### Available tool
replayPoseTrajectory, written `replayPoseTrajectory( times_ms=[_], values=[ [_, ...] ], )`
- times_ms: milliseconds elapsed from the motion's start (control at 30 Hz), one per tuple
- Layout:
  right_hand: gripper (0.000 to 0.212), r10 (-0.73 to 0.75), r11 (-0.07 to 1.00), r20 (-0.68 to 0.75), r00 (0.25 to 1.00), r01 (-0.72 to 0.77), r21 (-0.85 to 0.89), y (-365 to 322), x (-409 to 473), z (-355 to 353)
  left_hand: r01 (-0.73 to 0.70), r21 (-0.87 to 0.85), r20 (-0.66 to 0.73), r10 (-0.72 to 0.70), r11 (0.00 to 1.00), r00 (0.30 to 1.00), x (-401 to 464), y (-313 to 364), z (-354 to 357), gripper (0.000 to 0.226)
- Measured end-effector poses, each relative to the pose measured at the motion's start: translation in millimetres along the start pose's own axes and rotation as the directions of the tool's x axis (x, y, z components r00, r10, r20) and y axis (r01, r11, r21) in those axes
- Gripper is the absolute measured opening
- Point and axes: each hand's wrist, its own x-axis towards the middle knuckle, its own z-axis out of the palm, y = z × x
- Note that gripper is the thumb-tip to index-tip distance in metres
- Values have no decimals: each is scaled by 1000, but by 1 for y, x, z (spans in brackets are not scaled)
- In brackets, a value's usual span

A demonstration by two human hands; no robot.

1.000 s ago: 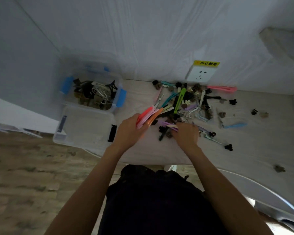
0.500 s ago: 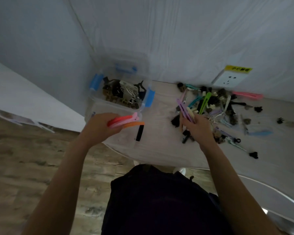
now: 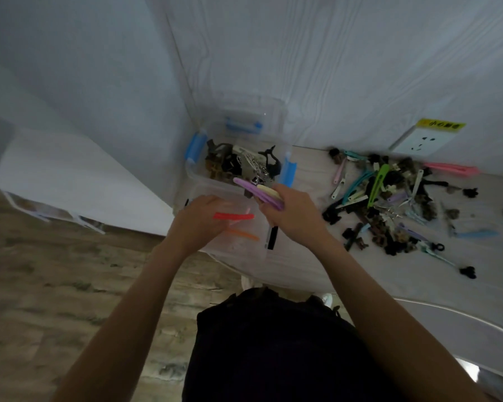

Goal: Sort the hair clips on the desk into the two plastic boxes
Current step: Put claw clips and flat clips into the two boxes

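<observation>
Your right hand (image 3: 291, 216) is clamped on a bundle of long clips (image 3: 259, 194) — long axis slanting up-left, tips just over the near box (image 3: 238, 248). Your left hand (image 3: 199, 220) is over that box, fingers loose; grip unclear. Inside: a red clip (image 3: 233, 216) and an orange clip (image 3: 243, 235). The far box (image 3: 195, 175) holds dark claw clips. The unsorted pile (image 3: 389, 198) lies right — nearer your right hand.

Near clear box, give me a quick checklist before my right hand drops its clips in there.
1. Right hand grips purple and yellow clips: ok.
2. Right hand over near clear box: ok.
3. Red clip and orange clip already in that box: ok.
4. Left hand clear of the drop spot: not ok, it is over the box.
5. Far box holds only dark and metal clips: cannot tell.
</observation>
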Motion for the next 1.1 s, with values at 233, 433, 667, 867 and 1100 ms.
replayPoseTrajectory(
  times_ms=[233,433,667,867,1100],
  values=[
    [20,-137,923,106,985,165,-348,-27,16,41,47,-200,-438,-132,979,889,-36,-31,3,32],
    [31,-172,861,121,978,209,-463,-32,31,75,187,-359,-341,-315,914,886,-37,-32,9,31],
    [20,-324,916,-138,936,274,-294,-5,-13,31,229,-185,-404,-286,956,869,-36,-9,9,31],
    [18,-99,983,-364,926,34,-181,75,-55,-32,-48,-99,-449,-2,994,894,-15,58,12,34],
    [22,211,942,-397,893,-294,-160,175,-83,-59,-296,-328,-171,252,897,952,45,159,59,33]
  ],
)
